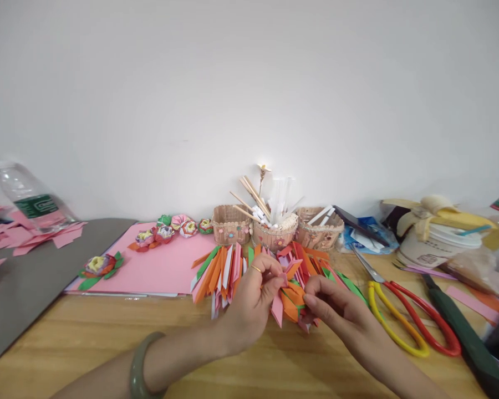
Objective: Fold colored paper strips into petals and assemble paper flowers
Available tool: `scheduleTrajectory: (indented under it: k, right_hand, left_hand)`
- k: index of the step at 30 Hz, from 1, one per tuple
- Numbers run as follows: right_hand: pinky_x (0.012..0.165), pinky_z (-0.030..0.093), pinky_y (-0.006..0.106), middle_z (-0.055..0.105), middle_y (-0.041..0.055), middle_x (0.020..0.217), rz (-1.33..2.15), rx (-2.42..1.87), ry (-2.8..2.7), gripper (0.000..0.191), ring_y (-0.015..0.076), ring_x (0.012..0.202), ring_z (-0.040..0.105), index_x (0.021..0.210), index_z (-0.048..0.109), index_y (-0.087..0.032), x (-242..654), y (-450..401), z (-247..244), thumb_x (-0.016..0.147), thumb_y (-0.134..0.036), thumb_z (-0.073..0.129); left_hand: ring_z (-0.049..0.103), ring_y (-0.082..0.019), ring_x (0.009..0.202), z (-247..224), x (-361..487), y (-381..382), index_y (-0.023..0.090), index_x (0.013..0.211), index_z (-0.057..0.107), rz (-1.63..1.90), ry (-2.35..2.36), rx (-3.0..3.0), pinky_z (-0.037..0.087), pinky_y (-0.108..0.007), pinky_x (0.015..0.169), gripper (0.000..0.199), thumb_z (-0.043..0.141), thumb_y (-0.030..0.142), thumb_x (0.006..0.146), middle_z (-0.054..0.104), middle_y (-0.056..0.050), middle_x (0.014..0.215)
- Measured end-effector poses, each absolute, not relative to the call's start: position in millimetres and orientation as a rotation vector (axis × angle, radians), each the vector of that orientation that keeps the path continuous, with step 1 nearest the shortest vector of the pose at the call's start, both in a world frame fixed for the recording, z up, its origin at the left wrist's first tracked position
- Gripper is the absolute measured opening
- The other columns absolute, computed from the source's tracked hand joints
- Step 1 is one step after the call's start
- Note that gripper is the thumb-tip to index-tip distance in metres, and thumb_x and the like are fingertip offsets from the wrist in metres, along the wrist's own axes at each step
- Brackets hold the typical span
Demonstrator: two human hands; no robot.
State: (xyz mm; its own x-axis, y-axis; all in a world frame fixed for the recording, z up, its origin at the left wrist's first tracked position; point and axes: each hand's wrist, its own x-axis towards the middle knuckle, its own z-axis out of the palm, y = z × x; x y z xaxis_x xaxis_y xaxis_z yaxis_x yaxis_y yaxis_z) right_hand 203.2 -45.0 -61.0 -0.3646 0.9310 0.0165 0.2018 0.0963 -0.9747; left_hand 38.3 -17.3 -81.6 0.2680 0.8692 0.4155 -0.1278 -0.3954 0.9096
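Observation:
My left hand [253, 296], with a ring and a green bangle, pinches a small pink paper piece [283, 278] between thumb and index finger. Fingers of my right hand [336, 305] close on the right edge of an orange, green and pink folded paper piece [291, 302], which is held just above the table. Behind the hands lie folded paper strips [218, 271] in orange, pink, green and white. More red and pink strips [301, 260] lie behind the held piece, partly covered by my hands.
Three woven baskets [232, 224] with sticks stand by the wall. Scissors [413, 316] and a dark green tool [466, 332] lie right. Paper flowers [102, 267] rest on pink sheets [166, 266] at left. A lidded cup [436, 246] bears a banana peel; a bottle [33, 194] leans left.

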Motion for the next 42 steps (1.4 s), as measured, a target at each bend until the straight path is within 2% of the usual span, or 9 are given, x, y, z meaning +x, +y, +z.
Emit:
scheduleTrajectory:
  k: [13,16,19,22,27,32,35,38,42]
  right_hand:
    - [0.051,0.036,0.023,0.053,-0.0007,0.059,1.213,-1.197,-1.794,0.031,0.0114,0.055,0.045,0.065,0.048,-0.018,202,-46,-52,0.082,-0.044,0.048]
    - [0.047,0.035,0.022,0.048,-0.0023,0.053,1.128,-1.252,-1.700,0.032,0.0106,0.050,0.044,0.058,0.047,-0.018,205,-44,-50,0.079,-0.043,0.052]
    - [0.047,0.039,0.021,0.052,-0.0014,0.059,0.963,-1.302,-1.474,0.027,0.0115,0.053,0.048,0.068,0.053,-0.019,208,-42,-51,0.079,-0.044,0.051]
    - [0.055,0.046,0.022,0.062,0.0027,0.078,0.960,-1.295,-1.461,0.027,0.0161,0.069,0.058,0.086,0.060,-0.021,207,-41,-51,0.077,-0.045,0.052]
    - [0.054,0.047,0.023,0.064,0.0027,0.076,0.962,-1.348,-1.566,0.029,0.0165,0.066,0.059,0.080,0.064,-0.019,202,-40,-50,0.072,-0.047,0.058]
    - [0.061,0.050,0.026,0.069,0.0045,0.080,1.024,-1.368,-1.543,0.033,0.0189,0.072,0.062,0.085,0.067,-0.019,204,-40,-51,0.072,-0.048,0.059]
    - [0.063,0.051,0.027,0.069,0.0043,0.080,0.775,-1.311,-1.674,0.025,0.0193,0.072,0.063,0.084,0.070,-0.021,206,-41,-54,0.074,-0.042,0.061]
    - [0.064,0.050,0.028,0.069,0.0037,0.084,0.414,-1.182,-1.820,0.018,0.0182,0.075,0.062,0.093,0.069,-0.025,207,-43,-61,0.078,-0.029,0.060]
    - [0.069,0.048,0.031,0.069,0.0030,0.086,0.043,-1.027,-1.920,0.030,0.0180,0.075,0.062,0.105,0.063,-0.028,208,-47,-68,0.078,-0.014,0.059]
  left_hand:
    - [0.047,-0.013,0.084,-77,40,-13,0.018,0.077,0.048,1.284,0.611,1.239,0.037,-0.026,0.083,0.011,0.052,0.027,0.081,0.048,0.000,0.079]
    - [0.045,-0.010,0.072,-69,39,-8,0.017,0.072,0.048,1.195,0.595,0.956,0.038,-0.021,0.068,0.019,0.062,0.030,0.074,0.046,0.001,0.077]
    - [0.044,-0.007,0.065,-65,39,-7,0.015,0.071,0.047,1.074,0.489,0.786,0.037,-0.018,0.061,0.025,0.067,0.029,0.069,0.046,0.002,0.075]
    - [0.046,-0.007,0.063,-68,41,-9,0.015,0.071,0.048,0.978,0.460,0.731,0.038,-0.020,0.060,0.026,0.069,0.029,0.068,0.047,0.002,0.073]
    - [0.049,-0.007,0.061,-76,41,-11,0.014,0.071,0.050,0.889,0.506,0.716,0.038,-0.020,0.059,0.028,0.073,0.027,0.062,0.048,0.001,0.069]
    - [0.050,-0.007,0.060,-75,38,-9,0.015,0.072,0.052,0.798,0.480,0.777,0.038,-0.020,0.056,0.025,0.072,0.028,0.063,0.050,0.001,0.071]
    - [0.051,-0.008,0.066,-72,37,-8,0.014,0.071,0.055,0.831,0.526,0.880,0.039,-0.019,0.061,0.018,0.069,0.023,0.064,0.053,0.000,0.072]
    - [0.051,-0.010,0.071,-67,36,-10,0.015,0.081,0.061,0.897,0.613,1.099,0.039,-0.020,0.065,0.018,0.066,0.022,0.066,0.056,-0.001,0.075]
    - [0.051,-0.010,0.065,-65,36,-20,0.017,0.092,0.065,0.975,0.800,1.443,0.041,-0.022,0.062,0.020,0.060,0.025,0.074,0.058,-0.001,0.075]
